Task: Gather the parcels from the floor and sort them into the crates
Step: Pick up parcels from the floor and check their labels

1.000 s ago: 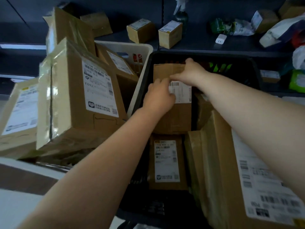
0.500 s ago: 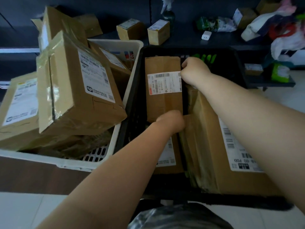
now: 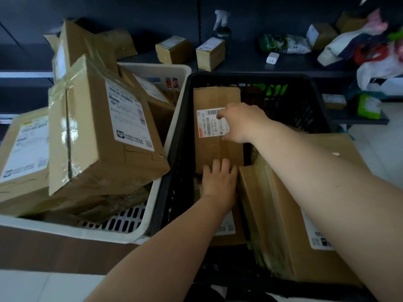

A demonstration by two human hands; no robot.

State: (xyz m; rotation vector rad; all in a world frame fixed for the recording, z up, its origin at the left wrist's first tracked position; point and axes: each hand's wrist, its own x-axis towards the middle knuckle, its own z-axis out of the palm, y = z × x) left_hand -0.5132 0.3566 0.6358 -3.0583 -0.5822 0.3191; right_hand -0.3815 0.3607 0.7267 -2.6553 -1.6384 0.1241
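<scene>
A flat brown cardboard parcel (image 3: 218,136) lies inside the black crate (image 3: 314,88), against its left wall and toward the far end. It is plain corrugated card with a seam of clear tape running down its length and a white shipping label (image 3: 210,123) with a barcode and a red edge on its upper half. Its long axis runs near to far, with the label's print turned sideways.

The left hand (image 3: 219,179) rests on the parcel's near edge, fingers straight and slightly spread, laid flat on the card. The right hand (image 3: 242,123) lies over the parcel's right side beside the label, fingers loosely bent with the fingertips touching the label; they do not close round anything.

A second labelled box (image 3: 224,227) lies under the left forearm, nearer in the same crate, and a large box (image 3: 290,214) stands on edge along the crate's right side. To the left, a white crate (image 3: 139,227) is heaped with taped cardboard boxes (image 3: 104,131). On the dark shelf (image 3: 250,66) at the far side stand two small boxes (image 3: 209,53) and a spray bottle (image 3: 222,27).
</scene>
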